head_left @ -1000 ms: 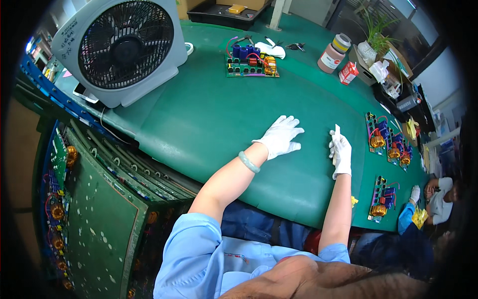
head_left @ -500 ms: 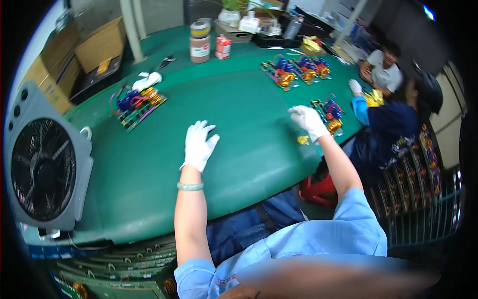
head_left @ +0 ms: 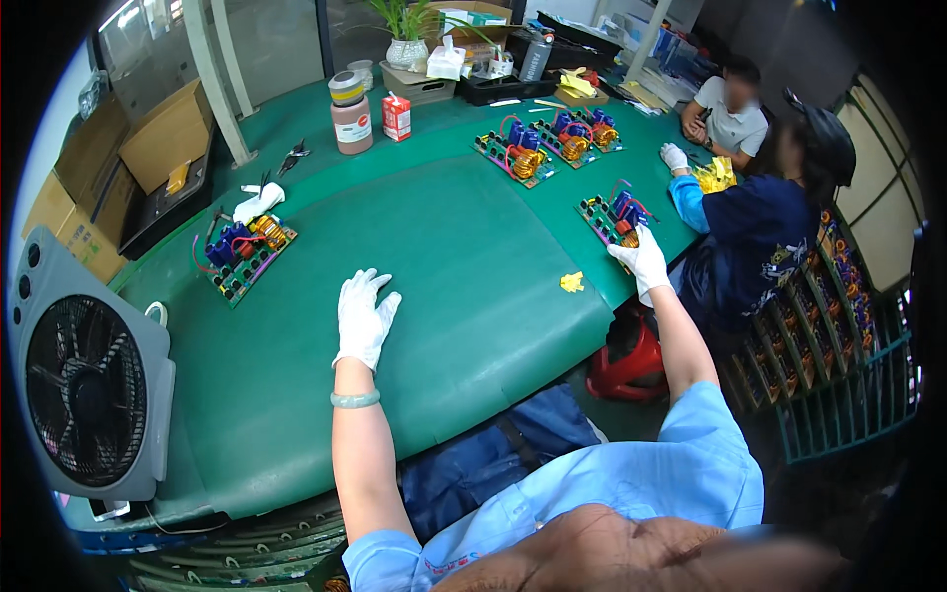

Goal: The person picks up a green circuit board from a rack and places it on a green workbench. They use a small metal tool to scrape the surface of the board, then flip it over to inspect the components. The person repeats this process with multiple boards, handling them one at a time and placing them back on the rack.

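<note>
My left hand (head_left: 364, 318), in a white glove, rests on the green mat with its fingers stretched out and nothing in them. Over to the right, my gloved right hand (head_left: 645, 262) grips the near end of a circuit board (head_left: 604, 219) that carries blue capacitors, red wires and a copper coil. The fingers hide part of that coil. A small piece of yellow tape or paper (head_left: 571, 282) lies on the mat left of this hand. Another circuit board (head_left: 249, 259) sits at the left, beyond my left hand.
Several circuit boards (head_left: 517, 154) stand farther back. A co-worker in a dark shirt (head_left: 755, 237) sits at the right edge, near yellow strips (head_left: 714, 176); another person (head_left: 728, 116) sits behind. A fan (head_left: 94, 375) occupies the left. A jar (head_left: 352, 123) and red-white carton (head_left: 397, 117) stand at the back.
My right hand has moved from above the mat onto the near end of the right circuit board and closed on it. My left hand stays open on the mat. The view has shifted slightly.
</note>
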Action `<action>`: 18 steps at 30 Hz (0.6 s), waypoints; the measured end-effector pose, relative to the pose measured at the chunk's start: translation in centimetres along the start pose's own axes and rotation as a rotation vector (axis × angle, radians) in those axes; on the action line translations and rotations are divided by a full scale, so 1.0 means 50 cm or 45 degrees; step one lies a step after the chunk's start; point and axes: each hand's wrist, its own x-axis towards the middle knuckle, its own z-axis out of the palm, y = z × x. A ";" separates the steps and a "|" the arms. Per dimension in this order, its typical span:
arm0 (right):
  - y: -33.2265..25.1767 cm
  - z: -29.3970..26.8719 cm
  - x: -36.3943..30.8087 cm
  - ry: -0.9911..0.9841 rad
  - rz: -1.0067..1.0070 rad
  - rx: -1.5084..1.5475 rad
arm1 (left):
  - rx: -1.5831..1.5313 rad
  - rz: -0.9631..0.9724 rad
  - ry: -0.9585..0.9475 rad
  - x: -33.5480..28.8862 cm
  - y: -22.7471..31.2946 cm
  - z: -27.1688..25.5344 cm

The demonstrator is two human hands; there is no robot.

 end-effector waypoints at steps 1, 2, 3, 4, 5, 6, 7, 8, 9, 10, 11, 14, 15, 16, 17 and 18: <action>0.013 0.006 0.007 0.025 0.033 0.067 | 0.003 -0.001 0.004 0.001 -0.001 0.003; 0.027 0.006 0.017 0.030 -0.017 0.001 | 0.005 -0.001 0.008 0.000 -0.005 0.010; 0.015 0.007 0.016 0.012 0.003 -0.010 | 0.020 -0.005 0.019 0.001 -0.010 0.009; 0.003 0.006 0.014 -0.006 0.023 -0.023 | 0.021 -0.009 0.006 0.000 -0.012 0.008; -0.009 -0.001 0.012 -0.024 0.041 -0.036 | 0.022 -0.014 -0.006 -0.002 -0.013 0.009; -0.026 -0.012 0.012 -0.005 0.040 0.001 | 0.027 -0.019 -0.003 0.002 -0.015 0.005; -0.037 -0.020 0.006 0.005 0.039 0.034 | 0.000 0.035 0.051 0.004 -0.013 0.007; -0.053 -0.030 0.002 0.013 0.035 0.066 | -0.023 0.026 0.076 0.011 -0.013 0.006; -0.069 -0.041 -0.009 -0.020 -0.017 0.090 | -0.054 0.011 0.086 0.012 -0.005 0.008; -0.096 -0.042 -0.023 -0.062 -0.067 0.124 | -0.183 -0.093 0.052 0.015 0.006 -0.002; -0.131 -0.045 -0.036 -0.103 -0.120 0.157 | -0.311 -0.200 0.022 0.023 0.017 -0.015; -0.258 -0.034 -0.074 -0.374 -0.246 0.367 | -0.480 -0.366 0.027 0.042 0.033 -0.054; -0.285 -0.020 -0.083 -0.468 -0.303 0.442 | -0.512 -0.404 0.044 0.044 0.036 -0.058; -0.321 -0.007 -0.095 -0.543 -0.363 0.523 | -0.525 -0.384 0.110 0.045 0.042 -0.067; -0.363 -0.003 -0.109 -0.640 -0.377 0.511 | -0.534 -0.364 0.179 0.049 0.044 -0.077; -0.390 0.013 -0.122 -0.752 -0.392 0.627 | -0.613 -0.401 0.117 0.051 0.037 -0.084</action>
